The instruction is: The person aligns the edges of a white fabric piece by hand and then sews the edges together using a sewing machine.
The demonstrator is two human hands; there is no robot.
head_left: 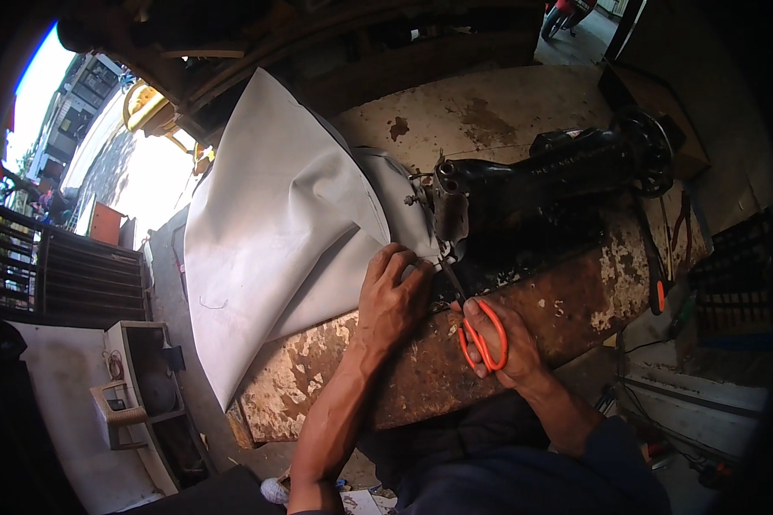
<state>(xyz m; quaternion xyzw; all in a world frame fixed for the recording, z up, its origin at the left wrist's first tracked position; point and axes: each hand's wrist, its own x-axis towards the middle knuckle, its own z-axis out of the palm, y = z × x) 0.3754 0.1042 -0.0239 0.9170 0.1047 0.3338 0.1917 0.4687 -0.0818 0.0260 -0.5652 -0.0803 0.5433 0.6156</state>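
A large pale sheet of material [258, 197] lies folded over the worn table and reaches under the needle end of a black sewing machine [545, 172]. My left hand [393, 292] is closed on the material's edge just left of the needle area. My right hand [511, 348] grips orange-handled scissors [483, 330], whose blades point up to the material beside the presser foot, close to my left fingertips. Whether the blades are cutting there is too small to tell.
The peeling brown tabletop [301, 378] runs beneath everything. An orange-handled tool [657, 296] lies at its right end, near a cardboard box [678, 142]. A white shelf unit [155, 395] stands at lower left. A bright street opens at upper left, and a red motorbike [558, 17] is at the back.
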